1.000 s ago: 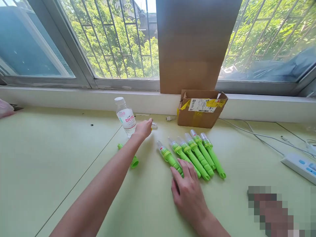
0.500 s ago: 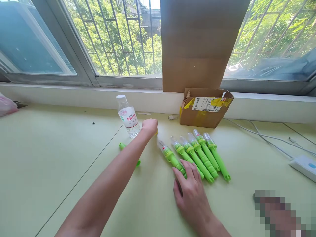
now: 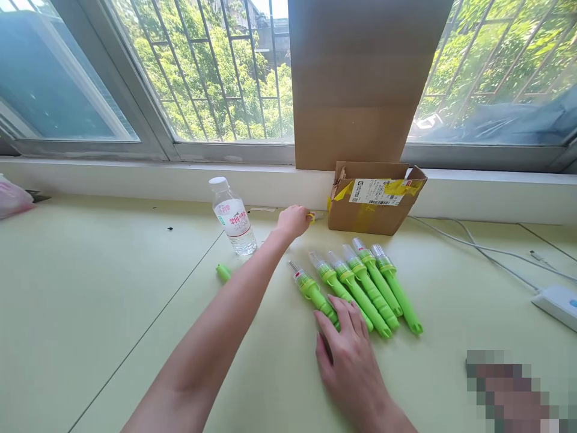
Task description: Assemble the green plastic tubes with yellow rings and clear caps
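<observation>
My left hand (image 3: 294, 221) reaches across the table, its fingers closed around a small yellow ring-like piece (image 3: 311, 217) that shows at the fingertips. Beside it lies a small clear cap (image 3: 319, 214), partly hidden. My right hand (image 3: 351, 355) rests on the table, fingers spread and bent, fingertips touching the lower end of the nearest green light stick (image 3: 313, 291). Several more light sticks (image 3: 372, 291) lie side by side, their clear tops pointing away from me. Under my left forearm, another green handle (image 3: 223, 272) is mostly covered.
A water bottle (image 3: 234, 219) stands left of my left hand. An open cardboard box (image 3: 374, 210) sits against the sill. White cables (image 3: 478, 243) run to a power strip (image 3: 556, 304) at right. A pixelated patch covers the lower right corner.
My left hand has moved right, away from the bottle and towards the small clear cap by the box, with the yellow piece now showing at its fingertips. My right hand stays where it was.
</observation>
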`<action>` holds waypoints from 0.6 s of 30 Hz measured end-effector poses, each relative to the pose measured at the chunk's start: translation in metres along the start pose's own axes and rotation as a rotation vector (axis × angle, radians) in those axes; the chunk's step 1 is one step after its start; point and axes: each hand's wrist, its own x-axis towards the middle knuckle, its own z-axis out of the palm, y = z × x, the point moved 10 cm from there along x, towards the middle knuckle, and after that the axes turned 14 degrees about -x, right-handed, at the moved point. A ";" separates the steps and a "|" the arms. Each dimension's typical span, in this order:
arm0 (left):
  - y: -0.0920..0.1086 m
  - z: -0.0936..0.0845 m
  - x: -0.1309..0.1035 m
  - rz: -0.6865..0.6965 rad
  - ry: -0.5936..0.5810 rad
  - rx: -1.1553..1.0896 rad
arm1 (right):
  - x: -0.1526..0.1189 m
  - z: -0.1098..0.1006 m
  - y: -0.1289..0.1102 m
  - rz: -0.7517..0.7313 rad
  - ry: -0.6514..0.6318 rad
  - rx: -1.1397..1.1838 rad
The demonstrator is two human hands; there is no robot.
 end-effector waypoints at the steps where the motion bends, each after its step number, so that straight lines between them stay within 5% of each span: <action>1: 0.003 0.003 0.004 0.023 0.029 -0.014 | 0.000 0.000 0.000 -0.001 -0.002 0.001; 5: 0.012 0.021 0.020 0.085 0.056 -0.058 | 0.000 0.001 0.001 0.000 0.000 0.003; 12: 0.005 0.054 0.043 0.047 -0.066 -0.104 | 0.000 0.003 0.001 0.004 -0.019 0.009; 18: -0.004 0.040 0.033 0.014 -0.008 -0.088 | 0.000 0.005 0.003 0.016 -0.038 0.002</action>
